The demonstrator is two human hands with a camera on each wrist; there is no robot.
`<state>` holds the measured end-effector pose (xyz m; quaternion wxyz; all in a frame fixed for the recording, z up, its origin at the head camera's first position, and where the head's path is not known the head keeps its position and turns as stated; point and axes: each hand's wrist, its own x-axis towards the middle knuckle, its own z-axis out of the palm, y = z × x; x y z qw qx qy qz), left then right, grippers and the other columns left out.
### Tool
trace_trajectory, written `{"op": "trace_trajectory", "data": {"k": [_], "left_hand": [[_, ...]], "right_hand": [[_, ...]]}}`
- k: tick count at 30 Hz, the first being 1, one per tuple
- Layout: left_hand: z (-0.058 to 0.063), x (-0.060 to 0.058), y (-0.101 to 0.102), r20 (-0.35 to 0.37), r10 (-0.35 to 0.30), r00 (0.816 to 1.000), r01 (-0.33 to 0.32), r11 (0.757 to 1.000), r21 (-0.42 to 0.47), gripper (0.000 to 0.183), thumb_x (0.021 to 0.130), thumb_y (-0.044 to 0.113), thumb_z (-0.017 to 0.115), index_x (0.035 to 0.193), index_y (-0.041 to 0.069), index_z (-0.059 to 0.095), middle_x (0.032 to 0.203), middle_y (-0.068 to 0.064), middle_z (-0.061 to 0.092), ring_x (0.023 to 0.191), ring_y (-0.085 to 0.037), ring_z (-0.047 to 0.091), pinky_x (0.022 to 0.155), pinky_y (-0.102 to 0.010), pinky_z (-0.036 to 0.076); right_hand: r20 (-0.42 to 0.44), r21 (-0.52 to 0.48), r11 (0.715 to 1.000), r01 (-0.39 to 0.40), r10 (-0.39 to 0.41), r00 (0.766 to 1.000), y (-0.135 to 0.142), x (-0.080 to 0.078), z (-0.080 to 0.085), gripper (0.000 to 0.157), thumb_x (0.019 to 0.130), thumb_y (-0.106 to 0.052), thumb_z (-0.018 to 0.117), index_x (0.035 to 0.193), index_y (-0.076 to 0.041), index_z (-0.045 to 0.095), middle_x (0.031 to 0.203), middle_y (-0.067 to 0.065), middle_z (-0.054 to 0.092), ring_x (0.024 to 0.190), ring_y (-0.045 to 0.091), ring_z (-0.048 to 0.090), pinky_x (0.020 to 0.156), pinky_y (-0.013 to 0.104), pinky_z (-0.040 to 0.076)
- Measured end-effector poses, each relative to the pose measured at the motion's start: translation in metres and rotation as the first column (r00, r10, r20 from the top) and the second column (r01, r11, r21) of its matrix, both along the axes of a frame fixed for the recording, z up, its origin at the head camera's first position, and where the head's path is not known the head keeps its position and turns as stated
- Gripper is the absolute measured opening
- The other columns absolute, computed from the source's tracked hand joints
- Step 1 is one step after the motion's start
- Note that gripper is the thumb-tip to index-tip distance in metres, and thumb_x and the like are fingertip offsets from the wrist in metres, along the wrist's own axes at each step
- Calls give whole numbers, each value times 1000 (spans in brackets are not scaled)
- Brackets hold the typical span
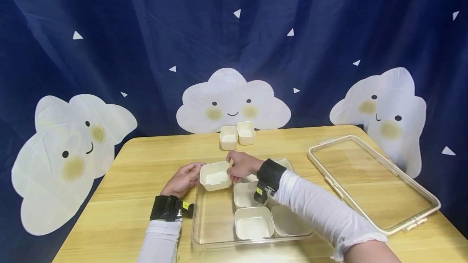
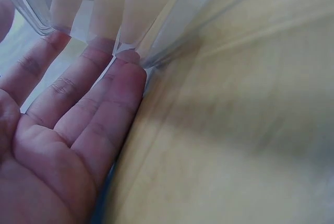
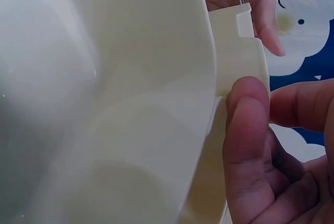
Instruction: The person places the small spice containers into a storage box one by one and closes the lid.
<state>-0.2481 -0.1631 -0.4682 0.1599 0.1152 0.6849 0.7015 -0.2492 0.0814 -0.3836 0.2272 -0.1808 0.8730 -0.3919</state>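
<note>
My right hand (image 1: pixel 244 165) pinches the rim of a small cream box (image 1: pixel 215 177) between thumb and fingers. That box is tilted over the far left corner of a large clear tray (image 1: pixel 215 224). My left hand (image 1: pixel 184 179) lies along the tray's outer left side; in the left wrist view its extended fingers (image 2: pixel 122 85) touch the clear wall. In the tray, several other cream boxes (image 1: pixel 254 223) stand in the middle and right part, some hidden under my right forearm. In the right wrist view, a cream box (image 3: pixel 141 104) fills the foreground.
Two more cream boxes (image 1: pixel 228 138) stand side by side at the table's far edge. A clear lid with a cream frame (image 1: pixel 373 177) lies on the wooden table (image 1: pixel 142 177) to the right. Behind hangs a dark blue curtain (image 1: pixel 263 39) with clouds.
</note>
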Motion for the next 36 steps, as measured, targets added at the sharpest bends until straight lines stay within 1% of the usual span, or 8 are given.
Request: {"op": "trace_trajectory", "data": {"k": [3, 6, 11, 18, 24, 29, 36], "left_hand": [[0, 0, 0, 6, 13, 1000, -13, 1000, 5, 51, 104, 23, 46, 141, -10, 38, 139, -25, 47, 115, -20, 57, 93, -33, 49], [-1, 0, 1, 15, 24, 1000, -24, 1000, 6, 48, 103, 20, 48, 141, -9, 39, 138, -25, 48, 111, -17, 59, 93, -34, 50], [-1, -2, 2, 18, 38, 999, -38, 999, -3, 48, 103, 20, 50, 141, -8, 40, 138, -24, 49, 111, -17, 59, 93, -34, 49], [-2, -2, 3, 27, 56, 998, -57, 998, 13, 45, 103, 16, 49, 140, -8, 42, 140, -24, 47, 112, -18, 58, 94, -37, 49], [-3, -2, 3, 28, 57, 998, -57, 998, 12, 44, 103, 16, 49, 140, -8, 42, 140, -24, 47, 113, -18, 58, 95, -37, 49], [-4, -2, 2, 31, 52, 998, -52, 999, 10, 45, 103, 17, 49, 140, -7, 42, 143, -24, 43, 117, -20, 55, 97, -38, 47], [-2, -1, 2, 25, 48, 999, -48, 999, 2, 46, 103, 18, 48, 141, -7, 41, 144, -25, 41, 116, -19, 55, 97, -38, 47]], "right_hand": [[-6, 6, 1000, -4, 4, 1000, -1, 0, 0, 23, 90, 2, 56, 109, -2, 44, 68, 10, 65, 54, 16, 62, 57, 29, 56], [-17, 18, 1000, -5, 6, 1000, -2, 0, -1, 22, 90, 2, 56, 109, -2, 44, 67, 9, 65, 54, 15, 62, 56, 29, 56], [-43, 40, 999, -6, 7, 999, -1, -1, -2, 23, 90, 1, 57, 109, -2, 45, 66, 6, 64, 53, 14, 60, 55, 27, 54], [-53, 67, 998, -7, 10, 999, -1, -2, -5, 25, 89, 0, 59, 111, -2, 45, 64, 5, 63, 52, 13, 59, 54, 26, 53], [-58, 72, 997, 0, 4, 998, -2, -1, -6, 25, 89, 0, 61, 108, -2, 45, 65, 5, 64, 53, 13, 59, 53, 25, 52], [-64, 86, 996, 4, 1, 998, -3, -2, -7, 25, 89, -2, 63, 105, -3, 44, 63, 4, 64, 52, 12, 59, 52, 25, 52], [-67, 96, 995, 8, -2, 998, -3, -2, -9, 27, 89, -4, 65, 107, -3, 44, 62, 4, 63, 51, 12, 58, 51, 25, 51]]}}
